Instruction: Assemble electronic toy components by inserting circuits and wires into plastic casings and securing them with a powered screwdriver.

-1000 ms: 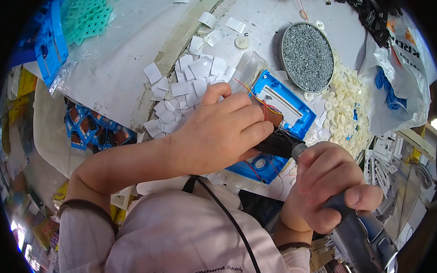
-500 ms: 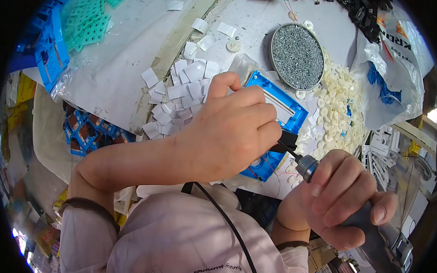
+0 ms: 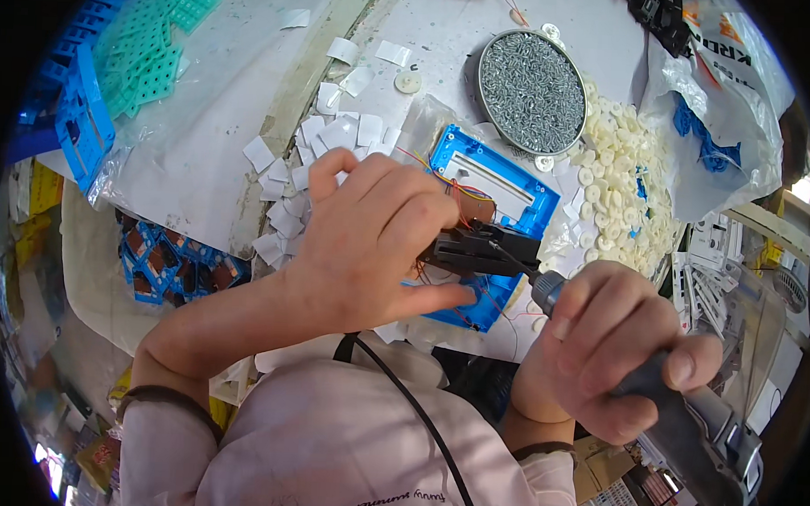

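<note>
My right hand (image 3: 625,350) is wrapped around a dark electric screwdriver (image 3: 676,423) with a metal collar. Its thin bit reaches down-left to a black plastic block (image 3: 485,247). The block lies across a blue plastic case (image 3: 545,204) with a white slotted panel, a brown board (image 3: 474,205) and thin coloured wires. From the left, my left hand (image 3: 374,243) straddles the block's left end, fingers above and thumb stretched along the case below. The hand hides the case's left side. Whether a screw sits at the bit's tip is too small to tell.
A round tin of small screws (image 3: 533,92) stands behind the case. Cream plastic discs (image 3: 622,180) are heaped to its right, white paper pieces (image 3: 281,217) to the left. Blue-and-brown parts (image 3: 168,258) fill a bin at left; green perforated sheets (image 3: 153,66) lie beyond. A white bag (image 3: 740,113) lies at far right.
My left hand has shifted left and spread its thumb from its fingers, uncovering the black block and wires. The case and the screwdriver have moved slightly left, with the bit now over the block.
</note>
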Demonstrator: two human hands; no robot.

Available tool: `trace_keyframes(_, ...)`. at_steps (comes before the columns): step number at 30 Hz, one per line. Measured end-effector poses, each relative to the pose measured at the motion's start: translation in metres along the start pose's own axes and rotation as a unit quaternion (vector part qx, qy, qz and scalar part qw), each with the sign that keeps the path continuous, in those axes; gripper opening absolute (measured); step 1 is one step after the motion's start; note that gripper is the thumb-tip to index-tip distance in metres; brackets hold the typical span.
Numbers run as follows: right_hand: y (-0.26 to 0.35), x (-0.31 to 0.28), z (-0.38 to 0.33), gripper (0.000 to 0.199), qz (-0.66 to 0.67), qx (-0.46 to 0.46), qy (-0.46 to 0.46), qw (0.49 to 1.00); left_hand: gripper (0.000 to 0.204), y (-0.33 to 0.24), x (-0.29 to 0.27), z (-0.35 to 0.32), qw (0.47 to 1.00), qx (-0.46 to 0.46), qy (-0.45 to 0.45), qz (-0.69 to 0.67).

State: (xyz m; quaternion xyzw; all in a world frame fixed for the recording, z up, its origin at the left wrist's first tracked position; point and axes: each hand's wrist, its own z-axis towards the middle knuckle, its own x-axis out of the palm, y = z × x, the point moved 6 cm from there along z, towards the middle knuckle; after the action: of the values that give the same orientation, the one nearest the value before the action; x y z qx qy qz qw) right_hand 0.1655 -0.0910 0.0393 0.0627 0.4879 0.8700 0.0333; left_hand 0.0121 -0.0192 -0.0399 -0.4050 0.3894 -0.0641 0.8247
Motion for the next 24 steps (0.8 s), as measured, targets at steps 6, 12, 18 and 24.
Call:
trace_keyframes(6, -0.01, 0.006, 0.0, 0.033, -0.048, -0.002, 0.012, 0.999, 0.053, 0.001, 0.016, -0.007, 0.997, 0.032, 0.005, 0.071)
trace_keyframes(12, -0.015, 0.002, -0.005, 0.033, -0.054, -0.01, 0.028, 0.998, 0.05, 0.002, 0.017, -0.007, 0.998, 0.036, -0.018, 0.042)
trace_keyframes(18, -0.018, 0.004, -0.004, 0.033, -0.043, -0.02, 0.045, 0.998, 0.049, 0.003, 0.019, -0.009, 0.998, 0.036, -0.025, 0.034)
trace_keyframes(24, -0.017, 0.006, -0.004, 0.035, -0.016, -0.035, 0.092, 0.995, 0.045, 0.003, 0.019, -0.009, 0.998, 0.048, -0.012, 0.027)
